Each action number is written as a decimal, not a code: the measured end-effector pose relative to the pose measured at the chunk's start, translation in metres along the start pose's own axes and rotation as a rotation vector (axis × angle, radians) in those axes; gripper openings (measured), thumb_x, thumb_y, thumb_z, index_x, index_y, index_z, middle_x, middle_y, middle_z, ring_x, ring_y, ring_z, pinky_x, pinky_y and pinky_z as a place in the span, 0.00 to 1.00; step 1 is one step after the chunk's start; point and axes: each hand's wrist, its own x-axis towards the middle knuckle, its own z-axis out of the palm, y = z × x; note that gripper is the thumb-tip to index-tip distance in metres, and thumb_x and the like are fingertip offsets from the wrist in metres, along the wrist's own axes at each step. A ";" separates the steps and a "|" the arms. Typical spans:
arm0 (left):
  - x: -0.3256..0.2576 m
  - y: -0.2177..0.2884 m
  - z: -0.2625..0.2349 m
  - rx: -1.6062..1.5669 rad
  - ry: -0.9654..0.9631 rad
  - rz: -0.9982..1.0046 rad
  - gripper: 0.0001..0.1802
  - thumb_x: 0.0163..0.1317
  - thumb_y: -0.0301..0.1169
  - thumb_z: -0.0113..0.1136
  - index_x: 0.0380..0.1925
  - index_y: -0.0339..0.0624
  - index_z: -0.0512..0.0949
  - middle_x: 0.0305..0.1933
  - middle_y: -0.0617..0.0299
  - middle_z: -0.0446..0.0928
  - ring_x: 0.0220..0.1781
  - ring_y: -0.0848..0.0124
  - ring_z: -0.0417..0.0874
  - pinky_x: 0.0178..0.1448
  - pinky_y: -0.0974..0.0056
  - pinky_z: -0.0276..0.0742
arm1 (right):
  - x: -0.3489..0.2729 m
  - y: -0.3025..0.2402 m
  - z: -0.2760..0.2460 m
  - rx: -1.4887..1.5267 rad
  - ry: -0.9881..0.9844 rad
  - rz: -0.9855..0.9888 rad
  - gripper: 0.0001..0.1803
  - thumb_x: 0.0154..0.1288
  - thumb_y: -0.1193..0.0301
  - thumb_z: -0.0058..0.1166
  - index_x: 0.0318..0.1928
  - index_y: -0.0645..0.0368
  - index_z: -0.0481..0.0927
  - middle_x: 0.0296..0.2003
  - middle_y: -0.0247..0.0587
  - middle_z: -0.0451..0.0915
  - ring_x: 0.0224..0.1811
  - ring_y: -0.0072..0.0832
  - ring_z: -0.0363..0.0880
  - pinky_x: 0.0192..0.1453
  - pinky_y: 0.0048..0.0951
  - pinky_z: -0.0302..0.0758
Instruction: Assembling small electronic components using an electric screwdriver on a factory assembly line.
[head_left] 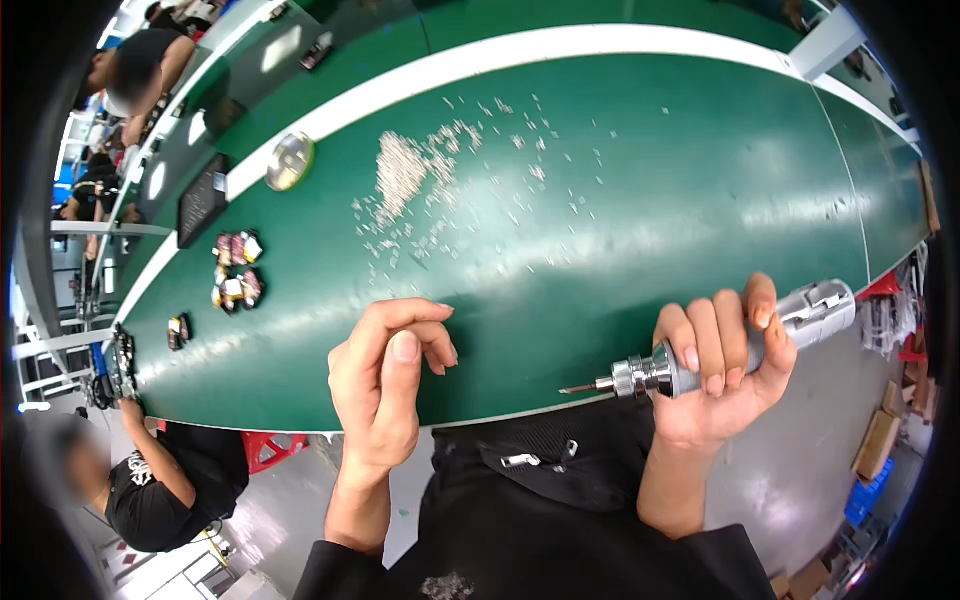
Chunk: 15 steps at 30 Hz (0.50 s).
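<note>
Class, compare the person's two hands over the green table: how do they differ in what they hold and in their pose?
The right hand is wrapped around a silver electric screwdriver, its bit pointing left; the left hand shows no tool. The right hand's fingers curl in a full grip; the left hand's fingers bend loosely, thumb raised. Both are bare and hover at the near edge of the green table.

A heap of small screws (pixel 402 175) is spread mid-tabletop (pixel 650 200), with a round metal dish (pixel 290 161) to its left and an electric screwdriver (pixel 720 352) held at the near edge, rightward.
</note>
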 end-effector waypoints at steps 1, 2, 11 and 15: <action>0.013 -0.007 -0.009 0.079 0.041 -0.043 0.13 0.70 0.29 0.45 0.34 0.29 0.75 0.24 0.58 0.76 0.24 0.74 0.75 0.31 0.70 0.71 | 0.002 0.003 -0.007 -0.028 0.023 -0.002 0.06 0.67 0.67 0.42 0.35 0.54 0.69 0.12 0.27 0.61 0.13 0.20 0.60 0.32 0.29 0.66; 0.030 -0.012 -0.023 0.163 0.045 -0.029 0.11 0.67 0.22 0.48 0.26 0.30 0.74 0.22 0.59 0.75 0.23 0.76 0.74 0.30 0.71 0.70 | 0.003 0.007 -0.012 -0.031 0.051 0.004 0.06 0.67 0.68 0.42 0.35 0.54 0.69 0.11 0.28 0.61 0.13 0.20 0.60 0.32 0.29 0.66; 0.236 -0.061 -0.107 1.102 0.193 0.064 0.12 0.62 0.35 0.57 0.36 0.35 0.73 0.31 0.49 0.78 0.37 0.50 0.80 0.42 0.52 0.74 | -0.007 0.005 -0.028 0.047 -0.007 0.137 0.05 0.64 0.68 0.44 0.33 0.55 0.68 0.12 0.30 0.61 0.13 0.21 0.61 0.31 0.30 0.66; 0.277 -0.095 -0.120 1.242 0.215 -0.041 0.21 0.58 0.43 0.60 0.41 0.36 0.73 0.41 0.44 0.77 0.45 0.47 0.80 0.50 0.49 0.76 | -0.002 0.009 -0.027 0.027 0.006 0.168 0.05 0.63 0.69 0.44 0.33 0.55 0.68 0.12 0.31 0.61 0.14 0.22 0.62 0.32 0.31 0.66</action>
